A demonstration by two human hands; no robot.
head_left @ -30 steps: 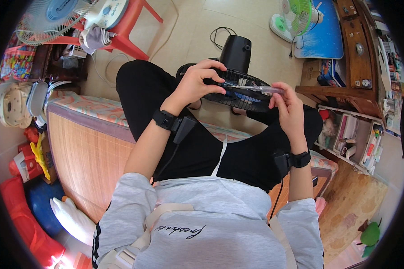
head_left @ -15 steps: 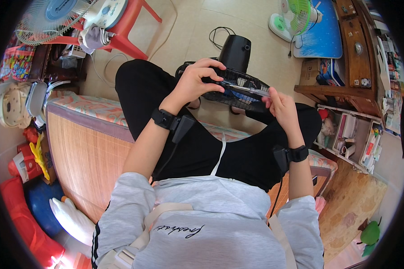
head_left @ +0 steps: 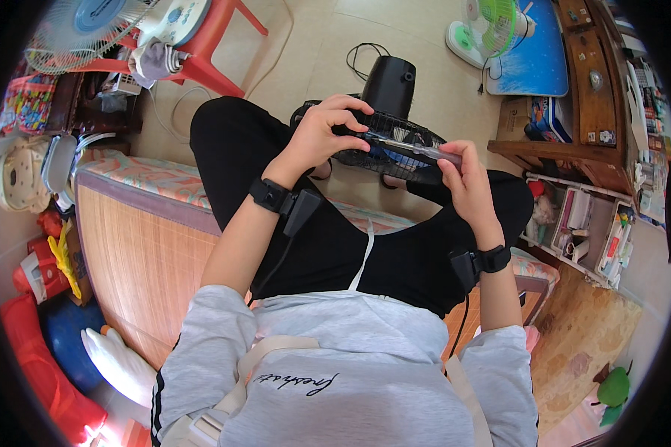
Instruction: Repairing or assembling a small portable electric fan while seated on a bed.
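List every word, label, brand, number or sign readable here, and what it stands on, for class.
Grey shirt: black script lettering across the chest, legible but not copied here.
Blue fan hub, upper left: small lettering, too blurred to read.
Cardboard box: marks, too blurred to read.
Packages along the right edge: too small to read.
Black fan, screwdriver: no lettering can be made out.

Pale tiled floor [head_left: 320, 71]: black cord [head_left: 366, 44] (looped), pale cable [head_left: 290, 36]. Red stool [head_left: 206, 63]: white fan base [head_left: 175, 21], crumpled cloth [head_left: 155, 61].
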